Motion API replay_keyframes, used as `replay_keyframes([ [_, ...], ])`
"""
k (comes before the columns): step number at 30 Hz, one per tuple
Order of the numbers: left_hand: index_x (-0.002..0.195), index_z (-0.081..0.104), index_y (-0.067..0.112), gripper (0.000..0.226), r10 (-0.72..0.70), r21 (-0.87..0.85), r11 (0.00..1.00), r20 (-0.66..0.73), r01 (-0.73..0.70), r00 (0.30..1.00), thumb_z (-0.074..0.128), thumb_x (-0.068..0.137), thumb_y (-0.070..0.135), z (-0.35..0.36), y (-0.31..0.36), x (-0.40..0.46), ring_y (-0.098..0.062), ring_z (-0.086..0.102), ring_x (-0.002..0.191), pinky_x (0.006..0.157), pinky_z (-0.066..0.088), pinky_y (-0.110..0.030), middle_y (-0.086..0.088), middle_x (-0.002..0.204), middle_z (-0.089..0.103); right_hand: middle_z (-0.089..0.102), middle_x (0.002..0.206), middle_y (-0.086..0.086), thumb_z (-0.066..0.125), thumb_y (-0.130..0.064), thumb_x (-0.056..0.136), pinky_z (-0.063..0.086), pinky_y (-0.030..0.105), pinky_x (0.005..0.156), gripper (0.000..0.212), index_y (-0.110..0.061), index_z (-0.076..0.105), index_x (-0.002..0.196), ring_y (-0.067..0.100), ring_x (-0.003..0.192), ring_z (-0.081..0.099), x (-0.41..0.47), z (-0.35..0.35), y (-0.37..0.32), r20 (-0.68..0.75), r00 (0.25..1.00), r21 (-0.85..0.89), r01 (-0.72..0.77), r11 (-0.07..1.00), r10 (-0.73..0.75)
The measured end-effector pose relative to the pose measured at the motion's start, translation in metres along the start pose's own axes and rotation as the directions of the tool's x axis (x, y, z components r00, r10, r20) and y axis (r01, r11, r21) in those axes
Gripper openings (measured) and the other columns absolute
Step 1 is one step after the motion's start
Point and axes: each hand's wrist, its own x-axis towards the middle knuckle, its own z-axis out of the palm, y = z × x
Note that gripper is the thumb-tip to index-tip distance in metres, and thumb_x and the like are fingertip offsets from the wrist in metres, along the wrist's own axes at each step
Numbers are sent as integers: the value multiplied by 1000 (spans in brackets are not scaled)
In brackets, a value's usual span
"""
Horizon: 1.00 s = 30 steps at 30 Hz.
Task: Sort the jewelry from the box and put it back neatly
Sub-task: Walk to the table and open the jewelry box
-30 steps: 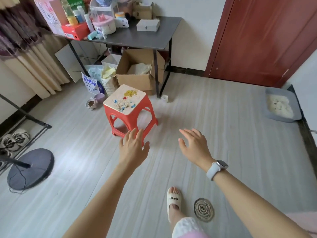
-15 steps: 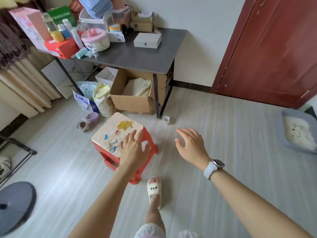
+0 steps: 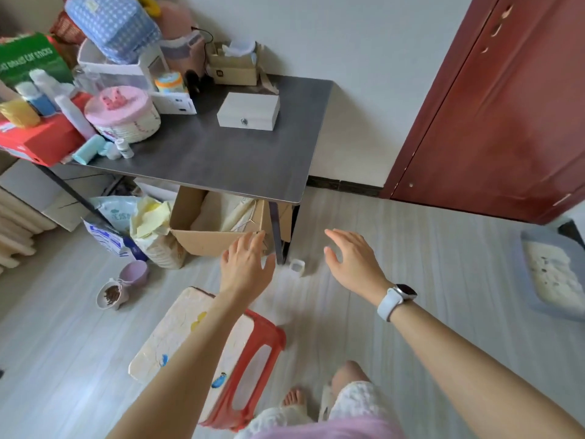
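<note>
Whitewashed wooden jewelry box (image 3: 248, 111) with a metal clasp sits closed at the far right of a dark grey table (image 3: 221, 160), well apart from both hands. Left hand (image 3: 245, 269) and right hand (image 3: 354, 264) reach forward, fingers spread, holding nothing. A red plastic stool (image 3: 250, 359) just below could trip the approach; bare floor lies right.

I see a dark grey bench (image 3: 221, 160) against a white wall (image 3: 364, 58), a red-brown door (image 3: 506, 122) and pale plank floor (image 3: 411, 248).

Pale grey box (image 3: 248, 111), dark grey table (image 3: 221, 160), red stool (image 3: 253, 359).
</note>
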Motion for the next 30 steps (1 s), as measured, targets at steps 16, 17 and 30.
replay_keyframes([
  [16, 140, 32, 18, 48, -314, -195, 933, -26, 303, 949, 42, 95, 29, 21, 15, 226, -25, 24, 137, 111, 20, -45, -6, 148, 30, 52, 134, 7, 42, -18, 94, 28, 34, 109, 38, -9, 47, 131, 26, 129, 39, 277, -16, 27, 189, 960, -17, 213, 977, -206],
  [17, 140, 33, 18, 48, -334, -203, 925, -34, 321, 942, 43, 95, 29, 20, 13, 232, -26, 25, 137, 111, 21, -45, -7, 148, 31, 52, 134, 7, 42, -18, 94, 29, 34, 109, 38, -9, 47, 131, 26, 129, 39, 287, -13, 25, 208, 953, -11, 226, 974, -218],
  [30, 140, 34, 17, 48, -320, -118, 942, -31, 314, 947, 43, 94, 27, -11, -70, 373, -25, 28, 135, 107, 27, -42, -5, 147, 32, 46, 139, 3, 40, -17, 94, 27, 26, 108, 40, -11, 42, 134, 19, 131, 35, 431, 31, -17, 212, 960, 82, 170, 982, -184],
])
